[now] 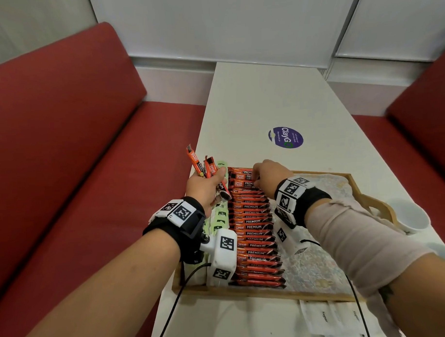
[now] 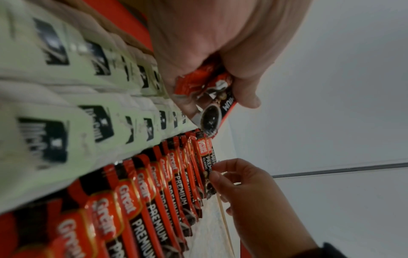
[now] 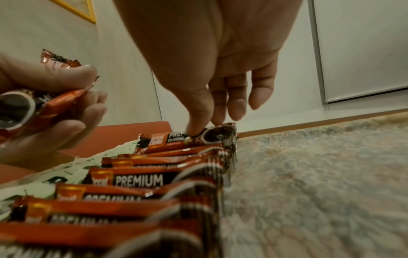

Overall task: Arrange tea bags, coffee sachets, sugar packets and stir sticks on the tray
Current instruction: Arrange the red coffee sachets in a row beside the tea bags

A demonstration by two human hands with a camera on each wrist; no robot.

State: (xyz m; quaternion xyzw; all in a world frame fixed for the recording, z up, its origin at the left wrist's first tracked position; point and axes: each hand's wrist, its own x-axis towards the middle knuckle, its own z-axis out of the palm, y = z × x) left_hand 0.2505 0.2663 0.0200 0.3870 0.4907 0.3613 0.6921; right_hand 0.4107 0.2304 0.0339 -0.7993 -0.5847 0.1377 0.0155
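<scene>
Black wrist straps point(image 1: 183, 227) carry white tagged camera blocks point(image 1: 223, 256) with black cables; a beige sleeve point(image 1: 357, 239) covers the right forearm.

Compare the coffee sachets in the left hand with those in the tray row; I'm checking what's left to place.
The loose coffee sachets stand fanned and upright, gripped by the left hand; the row of coffee sachets lies flat, overlapping, on the tray. The held ones are few, the row long. The right hand touches only the row. Both share orange-black wrappers.

The coffee sachets point(image 1: 254, 232) are glossy foil-like film, catching the light; the tea bags point(image 2: 92, 120) look like matt pale-green paper. The tray point(image 1: 268, 294) is smooth light wood (lined with a patterned, soft-looking cloth point(image 3: 320, 174)). The table point(image 1: 264, 96) is smooth, matt white.
</scene>
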